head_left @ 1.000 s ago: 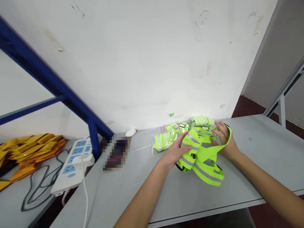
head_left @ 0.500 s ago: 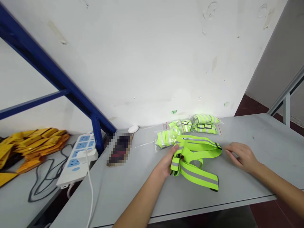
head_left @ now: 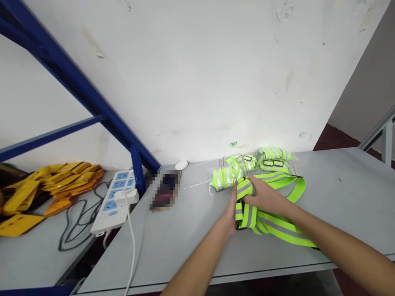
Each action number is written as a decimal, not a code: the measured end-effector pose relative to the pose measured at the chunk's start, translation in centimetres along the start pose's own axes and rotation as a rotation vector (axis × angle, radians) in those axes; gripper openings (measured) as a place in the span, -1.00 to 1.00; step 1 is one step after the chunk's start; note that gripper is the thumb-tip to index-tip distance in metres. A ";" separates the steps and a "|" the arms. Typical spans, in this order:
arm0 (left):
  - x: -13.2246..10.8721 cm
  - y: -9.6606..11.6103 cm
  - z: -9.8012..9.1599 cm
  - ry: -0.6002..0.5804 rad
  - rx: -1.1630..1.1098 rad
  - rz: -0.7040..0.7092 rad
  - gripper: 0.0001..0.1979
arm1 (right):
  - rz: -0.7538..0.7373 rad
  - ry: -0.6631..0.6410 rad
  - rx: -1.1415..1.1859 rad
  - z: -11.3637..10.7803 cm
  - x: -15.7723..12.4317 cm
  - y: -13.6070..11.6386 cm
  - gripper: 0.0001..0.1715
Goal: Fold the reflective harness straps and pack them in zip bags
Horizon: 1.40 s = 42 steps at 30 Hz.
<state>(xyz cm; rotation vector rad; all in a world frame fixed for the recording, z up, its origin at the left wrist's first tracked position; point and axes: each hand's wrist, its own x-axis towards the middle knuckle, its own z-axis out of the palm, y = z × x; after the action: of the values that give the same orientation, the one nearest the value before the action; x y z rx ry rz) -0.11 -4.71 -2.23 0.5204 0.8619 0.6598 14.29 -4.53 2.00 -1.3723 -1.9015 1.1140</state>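
A neon-yellow reflective strap (head_left: 282, 226) with grey stripes and black buckles lies partly bunched on the grey table. My left hand (head_left: 230, 213) grips its folded left end from the side. From above, my right hand (head_left: 263, 195) closes on the same bunched part, its fingers close to my left fingertips. Loose loops of strap spread out to the right, passing under my right wrist and forearm. Just behind my hands are several clear bags of similar straps (head_left: 226, 176), resting near the wall.
A pixelated phone-like object (head_left: 166, 191) and a white oval object (head_left: 182, 165) lie left on the table (head_left: 185, 234). A white power strip (head_left: 115, 201) with cables sits by the blue frame (head_left: 108, 115). Yellow packets (head_left: 68, 179) are piled at far left.
My right hand has come left from the bare table onto the bunched strap beside my left hand. The loose loops have shifted right, and the whole view has moved slightly.
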 end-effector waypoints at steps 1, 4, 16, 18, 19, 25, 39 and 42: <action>-0.1 0.4 -0.1 0.042 0.110 0.055 -0.30 | 0.030 0.020 0.017 -0.2 0.2 0.4 -0.67; -0.5 1.4 -0.4 0.208 0.546 0.400 -0.43 | 0.136 0.126 -0.016 -0.9 0.7 1.5 -0.44; -1.7 2.0 0.6 0.211 0.780 0.577 -0.36 | 0.157 -0.089 0.274 -1.9 0.8 -0.2 -0.26; -2.0 2.7 0.0 0.197 0.488 0.471 -0.47 | 0.059 -0.103 0.244 -1.9 -0.1 -0.5 -0.29; -2.1 2.8 -0.5 0.207 0.346 0.414 -0.49 | 0.012 -0.084 0.167 -1.9 -0.8 -0.5 -0.28; -3.0 2.7 -4.3 0.251 0.127 0.180 -0.61 | -0.267 -0.172 -0.546 -0.3 -5.9 2.8 -0.05; -4.5 0.6 -5.5 0.585 1.132 0.675 -0.45 | -0.709 -0.006 -1.254 -1.1 -7.2 9.4 -0.44; -4.1 -0.4 -4.7 0.571 1.350 0.650 -0.41 | -0.753 -0.011 -1.282 -1.4 -6.9 9.4 -0.43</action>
<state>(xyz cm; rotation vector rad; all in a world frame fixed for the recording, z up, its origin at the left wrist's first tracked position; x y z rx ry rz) -5.79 -7.24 -2.97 1.9453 1.6754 0.7518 22.41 -9.25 -5.09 -0.8829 -2.8701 -0.6039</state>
